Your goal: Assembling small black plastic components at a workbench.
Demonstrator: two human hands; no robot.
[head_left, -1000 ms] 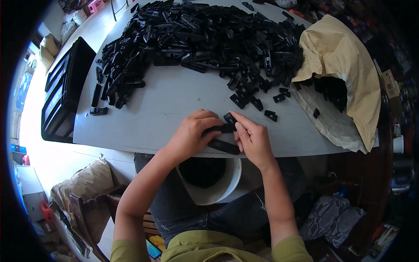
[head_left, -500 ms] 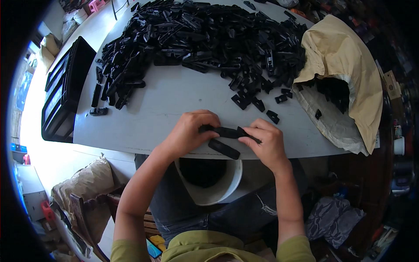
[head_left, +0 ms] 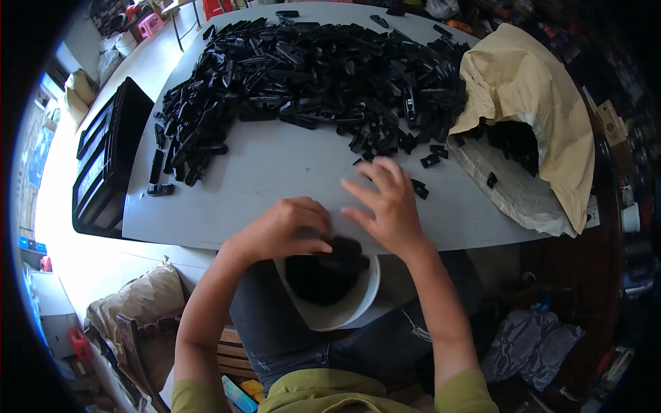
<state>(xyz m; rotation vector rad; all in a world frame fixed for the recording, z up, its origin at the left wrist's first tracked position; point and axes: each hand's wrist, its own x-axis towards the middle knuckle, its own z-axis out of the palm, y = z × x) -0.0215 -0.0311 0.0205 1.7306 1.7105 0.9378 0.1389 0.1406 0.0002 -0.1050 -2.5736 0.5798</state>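
Here, our left hand [head_left: 289, 227] curls half-open, its hold unclear, beside blurred black parts [head_left: 342, 252] over the bucket [head_left: 376, 279]; our right hand [head_left: 387, 206] spreads empty. Probably light and stiff, they'd suit pinching by the long sides.

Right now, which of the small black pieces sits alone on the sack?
The small black piece on the pale flap, below-left of the sack's dark opening; nearby loose pieces lie on the table.

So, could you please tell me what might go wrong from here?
The blurred black pieces by the left hand, at the edge of the table, might fall outside the white bucket below. The spread right hand could nudge the small black part beside it.
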